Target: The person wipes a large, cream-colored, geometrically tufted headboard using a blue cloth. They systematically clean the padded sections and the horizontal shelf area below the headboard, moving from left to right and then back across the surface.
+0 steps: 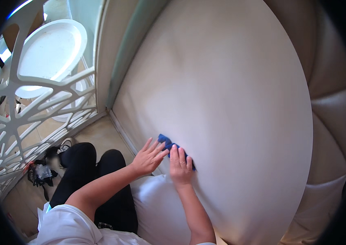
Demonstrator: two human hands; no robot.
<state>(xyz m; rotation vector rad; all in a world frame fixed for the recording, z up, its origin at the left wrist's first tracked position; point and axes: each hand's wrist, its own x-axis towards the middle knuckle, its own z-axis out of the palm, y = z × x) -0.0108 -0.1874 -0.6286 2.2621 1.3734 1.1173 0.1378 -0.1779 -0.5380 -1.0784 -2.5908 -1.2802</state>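
A crumpled blue cloth (164, 139) lies against a large smooth pale panel (222, 107). My right hand (181, 167) rests on the cloth with its fingers extended, holding it to the panel and hiding part of it. Beside it is my left hand (150, 157), palm down and fingers apart, its fingertips over the cloth's near edge. Whether those fingertips touch the cloth is hard to tell.
To the left stands a white lattice partition (12, 122), with a white round-topped object (50, 49) behind it. Dark items and clear plastic (43, 171) lie on the floor by my legs. A white cushioned seat (160, 211) is beside me; tufted upholstery (329, 137) lies beyond the panel's right edge.
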